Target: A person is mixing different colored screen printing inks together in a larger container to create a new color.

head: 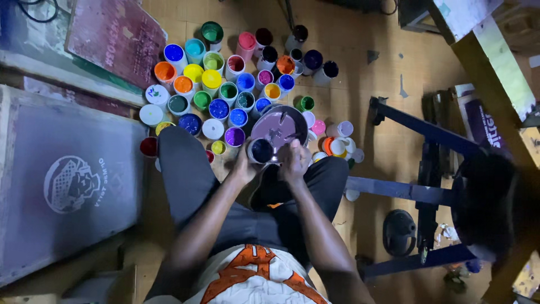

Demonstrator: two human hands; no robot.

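I sit on the floor with my knees apart. My left hand grips a small jar of dark blue paint and holds it over the near rim of a round metal bowl of pale purple paint. My right hand is closed around something beside the jar, at the bowl's near edge; what it holds is hidden. A stirring tool lies in the purple paint. Several open jars of paint in many colours stand on the floor just beyond the bowl.
A large framed printing screen lies at my left, and a red one leans further back. Loose lids lie right of the bowl. A dark blue metal stand and a wooden beam fill the right side.
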